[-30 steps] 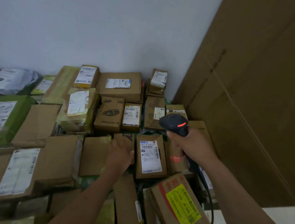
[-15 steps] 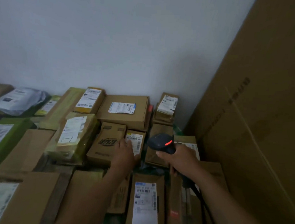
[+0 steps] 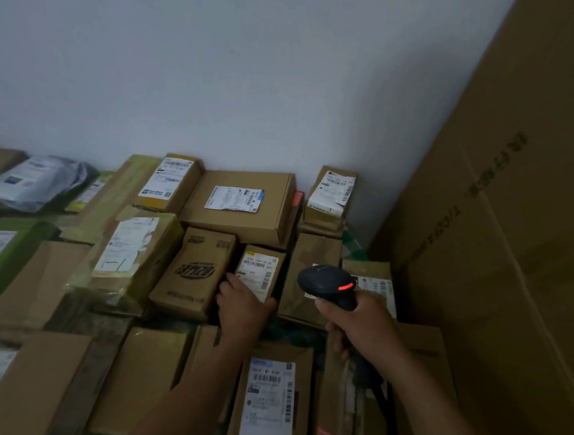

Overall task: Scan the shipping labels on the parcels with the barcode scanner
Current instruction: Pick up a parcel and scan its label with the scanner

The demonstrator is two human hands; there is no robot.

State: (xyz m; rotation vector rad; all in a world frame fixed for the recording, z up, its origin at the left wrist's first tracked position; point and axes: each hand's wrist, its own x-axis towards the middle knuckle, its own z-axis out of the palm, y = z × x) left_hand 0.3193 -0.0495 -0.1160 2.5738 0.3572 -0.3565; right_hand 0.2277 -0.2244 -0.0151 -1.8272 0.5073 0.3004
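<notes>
Cardboard parcels (image 3: pixel 241 207) lie packed side by side below a pale wall (image 3: pixel 221 75), most with white labels facing up. I see the left hand (image 3: pixel 242 304) gripping the near end of a small parcel (image 3: pixel 277 263), fingers curled over its left edge and thumb on the right. Its label (image 3: pixel 257 271) shows above the knuckles. The right hand (image 3: pixel 361 324) is wrapped round the handle of the black scanner (image 3: pixel 326 284), red light lit, held just right of that parcel. A tall carton (image 3: pixel 517 235) stands at the right.
</notes>
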